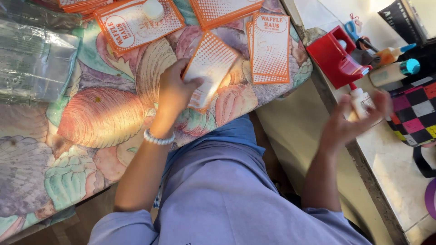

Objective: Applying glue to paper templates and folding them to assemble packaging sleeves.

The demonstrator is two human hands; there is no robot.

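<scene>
My left hand point(175, 93) grips an orange-and-white printed card point(210, 72) by its lower edge, just above the table with the seashell-patterned cloth point(95, 118). Over the ledge at the right, my right hand point(352, 122) is wrapped around a small white glue bottle with a red tip point(361, 100); the hand is motion-blurred. A short stack of matching orange cards point(269, 47) lies just beyond the held card. Another such card point(136, 22) lies at the top with a small white cap point(153, 9) on it.
More orange cards point(225, 9) sit at the top edge. Clear plastic sleeves point(34, 63) lie at the left. On the right ledge point(399, 181) stand a red holder point(335, 56), blue-handled scissors point(352, 29), two glue bottles point(395, 70) and a checkered bag point(415, 113).
</scene>
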